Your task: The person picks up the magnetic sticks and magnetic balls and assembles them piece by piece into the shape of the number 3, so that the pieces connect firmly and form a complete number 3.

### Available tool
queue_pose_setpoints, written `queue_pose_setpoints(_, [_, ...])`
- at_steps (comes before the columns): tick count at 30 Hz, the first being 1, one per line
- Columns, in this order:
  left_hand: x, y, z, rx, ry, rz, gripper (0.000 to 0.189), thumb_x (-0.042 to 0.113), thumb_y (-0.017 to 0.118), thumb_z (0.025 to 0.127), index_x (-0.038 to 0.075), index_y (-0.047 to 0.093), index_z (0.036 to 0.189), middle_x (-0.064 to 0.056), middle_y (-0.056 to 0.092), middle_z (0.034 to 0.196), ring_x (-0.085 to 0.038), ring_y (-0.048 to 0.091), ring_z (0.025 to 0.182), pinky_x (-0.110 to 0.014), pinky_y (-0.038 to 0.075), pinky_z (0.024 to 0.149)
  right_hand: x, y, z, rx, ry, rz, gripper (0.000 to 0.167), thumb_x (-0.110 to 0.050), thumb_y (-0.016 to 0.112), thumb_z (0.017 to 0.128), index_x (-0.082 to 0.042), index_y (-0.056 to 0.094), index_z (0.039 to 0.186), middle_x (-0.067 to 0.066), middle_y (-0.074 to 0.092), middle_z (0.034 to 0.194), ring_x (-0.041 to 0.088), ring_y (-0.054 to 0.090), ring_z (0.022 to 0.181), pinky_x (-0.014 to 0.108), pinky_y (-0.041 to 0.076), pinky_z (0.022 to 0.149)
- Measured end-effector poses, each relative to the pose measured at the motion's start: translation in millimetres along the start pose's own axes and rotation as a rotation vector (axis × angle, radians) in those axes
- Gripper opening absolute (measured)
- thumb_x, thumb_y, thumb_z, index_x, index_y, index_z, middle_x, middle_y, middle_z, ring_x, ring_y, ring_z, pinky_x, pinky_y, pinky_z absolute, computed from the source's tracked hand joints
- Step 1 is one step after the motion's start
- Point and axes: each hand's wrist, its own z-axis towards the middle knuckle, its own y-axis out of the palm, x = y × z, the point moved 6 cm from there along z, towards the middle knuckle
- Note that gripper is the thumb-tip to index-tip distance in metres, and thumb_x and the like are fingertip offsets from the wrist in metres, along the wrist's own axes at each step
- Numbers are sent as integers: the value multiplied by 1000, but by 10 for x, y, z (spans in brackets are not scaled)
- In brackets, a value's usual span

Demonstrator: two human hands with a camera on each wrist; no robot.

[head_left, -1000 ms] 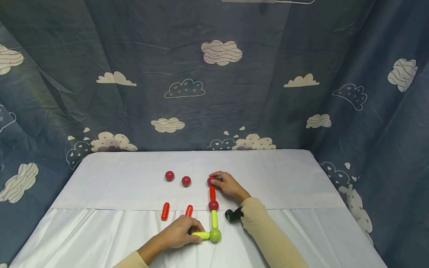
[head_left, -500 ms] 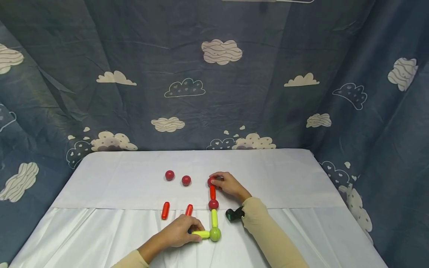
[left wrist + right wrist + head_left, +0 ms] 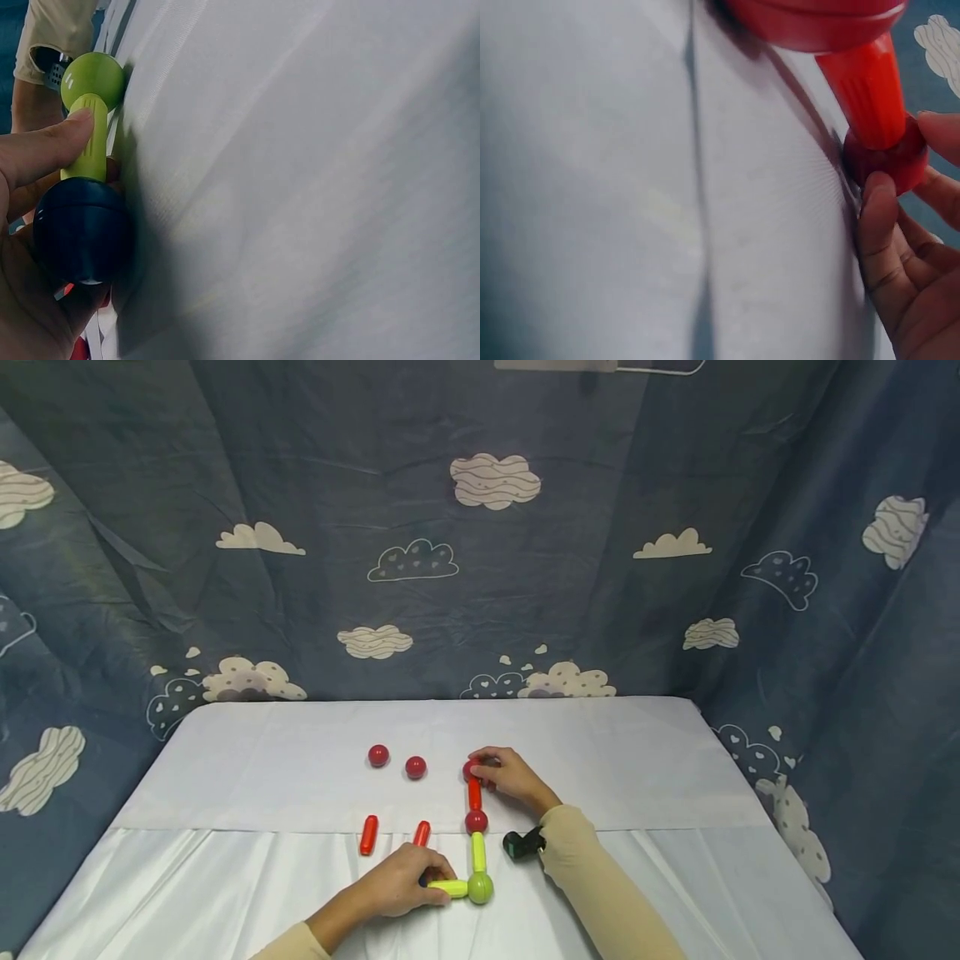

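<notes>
A joined chain of rods and balls lies on the white cloth. My left hand (image 3: 408, 878) grips its near yellow-green rod (image 3: 91, 146), thumb pressed along the side. A dark blue ball (image 3: 82, 231) at that rod's end sits within the fingers; a green ball (image 3: 480, 887) is at the other end. From there a second yellow-green rod (image 3: 478, 852) runs away to a red ball (image 3: 476, 822), then a red rod (image 3: 870, 94). At the far end my right hand (image 3: 513, 777) pinches another red ball (image 3: 885, 161) between thumb and fingers.
Two loose red balls (image 3: 378, 756) rest toward the back left. A loose red rod (image 3: 368, 835) and another red rod (image 3: 422, 833), partly behind the left hand, lie nearer. The right wrist carries a black device (image 3: 523, 843). A cloud-printed curtain (image 3: 412, 610) hangs behind the table.
</notes>
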Motion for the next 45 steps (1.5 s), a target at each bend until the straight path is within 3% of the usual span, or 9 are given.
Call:
queue_pose_setpoints(10, [-17,9,-12,2,7,-3,16,21,78,81,14,71,93,17,58,79,1,49,71,-20,44,68,47,-32,-134,57,81,171,39,-6,69,86,0,56,123,13,58,100,18,57,63,30,53,57])
queue_pose_setpoints(19, [-17,2,-20,10,26,-12,13,19,77,81,14,71,91,17,57,77,1,49,71,-20,43,67,83,42,-341,79,176,333,31,-1,68,85,5,58,114,14,62,95,20,62,73,35,57,67])
queue_pose_setpoints(30, [-20,22,1,-4,13,-21,14,19,77,81,14,71,92,17,59,78,1,49,70,-21,44,68,93,51,-405,124,237,348,26,-3,69,85,10,63,106,16,68,92,26,71,72,36,57,63])
queue_pose_setpoints(45, [12,7,24,-5,33,-5,14,19,77,81,13,71,92,17,58,78,1,49,71,-20,44,68,140,74,-362,157,271,327,27,-5,78,78,6,69,100,13,71,87,20,70,66,31,56,59])
